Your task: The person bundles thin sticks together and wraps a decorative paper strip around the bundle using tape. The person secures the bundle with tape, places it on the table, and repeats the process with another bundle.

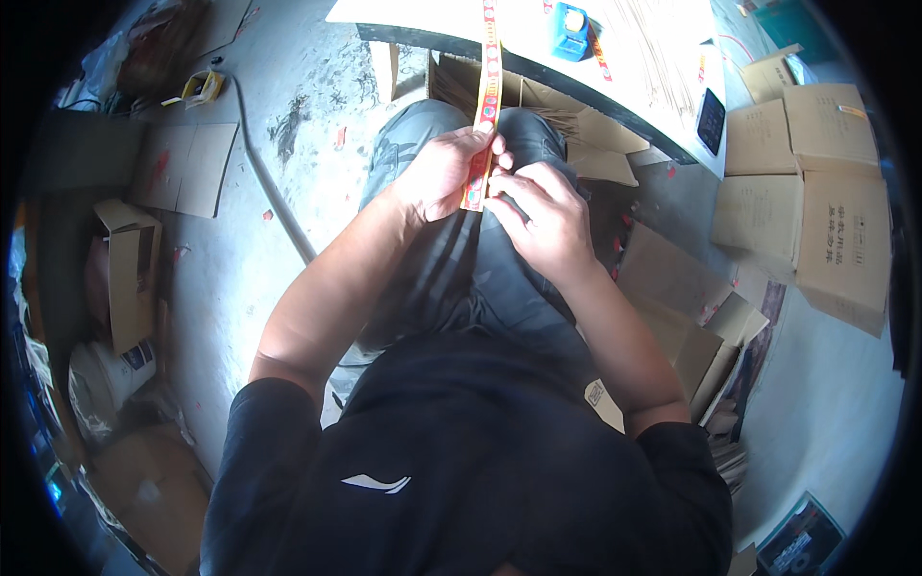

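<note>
A long, narrow red and yellow printed strip (492, 72) runs from the white table down over my lap. My left hand (447, 173) is closed around it near its lower end, the thumb pressed on top. At the strip's right edge, the bent fingers and thumb of my right hand (547, 216) pinch it close to that same end. The left fingers behind the strip are partly hidden.
The white table (653, 101) stands in front of me, bearing a blue tape dispenser (570, 34), a stack of brown strips (639, 38) and a dark-screened device (711, 120). Cardboard boxes (802, 192) fill the right side. An opened box (130, 269) and a floor cable (259, 178) lie left.
</note>
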`<move>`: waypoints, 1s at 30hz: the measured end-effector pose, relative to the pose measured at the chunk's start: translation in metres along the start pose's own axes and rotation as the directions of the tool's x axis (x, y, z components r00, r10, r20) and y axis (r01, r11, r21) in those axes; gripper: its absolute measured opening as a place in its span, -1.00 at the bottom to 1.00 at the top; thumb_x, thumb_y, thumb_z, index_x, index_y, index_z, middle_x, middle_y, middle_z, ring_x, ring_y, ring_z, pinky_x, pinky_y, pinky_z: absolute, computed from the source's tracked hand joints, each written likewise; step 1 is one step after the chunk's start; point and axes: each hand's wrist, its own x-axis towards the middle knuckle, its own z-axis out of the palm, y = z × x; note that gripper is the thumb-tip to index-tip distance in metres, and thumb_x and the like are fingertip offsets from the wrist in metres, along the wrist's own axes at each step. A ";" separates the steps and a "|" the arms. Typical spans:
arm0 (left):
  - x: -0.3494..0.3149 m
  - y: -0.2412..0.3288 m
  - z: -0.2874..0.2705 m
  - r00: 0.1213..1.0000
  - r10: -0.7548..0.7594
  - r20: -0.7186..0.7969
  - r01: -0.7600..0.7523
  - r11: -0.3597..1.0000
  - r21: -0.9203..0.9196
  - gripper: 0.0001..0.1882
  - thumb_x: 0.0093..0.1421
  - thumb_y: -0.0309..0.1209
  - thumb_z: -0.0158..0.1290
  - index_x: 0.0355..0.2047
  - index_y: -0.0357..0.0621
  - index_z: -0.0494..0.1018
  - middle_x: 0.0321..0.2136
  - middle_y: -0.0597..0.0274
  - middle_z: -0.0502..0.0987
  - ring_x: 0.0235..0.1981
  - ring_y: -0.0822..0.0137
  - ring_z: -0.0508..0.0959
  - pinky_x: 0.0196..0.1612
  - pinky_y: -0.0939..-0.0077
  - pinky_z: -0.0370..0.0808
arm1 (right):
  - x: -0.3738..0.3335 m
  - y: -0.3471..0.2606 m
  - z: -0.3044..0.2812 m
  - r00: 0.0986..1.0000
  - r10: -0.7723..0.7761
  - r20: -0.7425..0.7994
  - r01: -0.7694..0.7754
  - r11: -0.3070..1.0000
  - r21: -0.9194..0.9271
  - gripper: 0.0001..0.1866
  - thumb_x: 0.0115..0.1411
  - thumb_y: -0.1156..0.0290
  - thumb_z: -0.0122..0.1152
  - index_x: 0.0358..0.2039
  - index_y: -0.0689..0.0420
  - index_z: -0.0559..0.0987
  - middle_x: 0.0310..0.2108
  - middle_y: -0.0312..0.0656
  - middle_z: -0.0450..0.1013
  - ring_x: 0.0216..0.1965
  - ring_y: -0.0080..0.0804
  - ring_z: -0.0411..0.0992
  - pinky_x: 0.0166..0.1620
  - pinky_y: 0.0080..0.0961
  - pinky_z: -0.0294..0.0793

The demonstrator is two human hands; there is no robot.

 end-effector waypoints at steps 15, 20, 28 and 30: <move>-0.003 0.002 0.003 0.999 -0.011 0.036 0.016 0.989 -0.145 -0.57 0.65 -0.18 -0.28 -0.13 -0.26 0.45 -0.25 -0.01 0.63 -0.24 0.17 0.69 -0.09 0.25 0.72 | 0.005 0.004 0.001 0.994 -0.096 0.053 0.099 0.994 -0.048 -0.68 0.01 0.45 0.63 -0.18 0.04 0.76 -0.24 -0.25 0.56 -0.20 -0.30 0.64 -0.16 -0.35 0.68; -0.003 0.002 -0.001 0.997 -0.012 0.077 0.025 0.986 -0.165 -0.56 0.65 -0.17 -0.31 -0.09 -0.25 0.45 -0.22 -0.02 0.63 -0.18 0.15 0.69 -0.04 0.23 0.71 | 0.004 0.004 0.000 0.993 -0.114 0.033 0.115 0.993 -0.006 -0.73 0.01 0.48 0.64 -0.25 0.09 0.77 -0.28 -0.25 0.53 -0.23 -0.32 0.64 -0.16 -0.38 0.68; 0.001 -0.001 -0.011 0.988 -0.013 0.155 0.040 0.985 -0.171 -0.55 0.65 -0.14 -0.30 -0.06 -0.23 0.47 -0.18 0.00 0.64 -0.13 0.17 0.69 0.04 0.25 0.68 | 0.005 0.010 0.000 0.989 -0.144 0.029 0.144 0.990 0.012 -0.77 0.02 0.52 0.62 -0.27 0.15 0.77 -0.29 -0.24 0.53 -0.25 -0.34 0.65 -0.16 -0.41 0.69; 0.001 -0.002 -0.011 0.989 -0.017 0.150 0.044 0.983 -0.176 -0.55 0.64 -0.14 -0.29 -0.06 -0.23 0.47 -0.18 0.00 0.64 -0.13 0.17 0.69 0.05 0.25 0.68 | 0.005 0.009 0.000 0.991 -0.131 0.034 0.131 0.991 0.009 -0.77 0.03 0.52 0.62 -0.27 0.15 0.77 -0.28 -0.23 0.53 -0.24 -0.34 0.65 -0.15 -0.41 0.69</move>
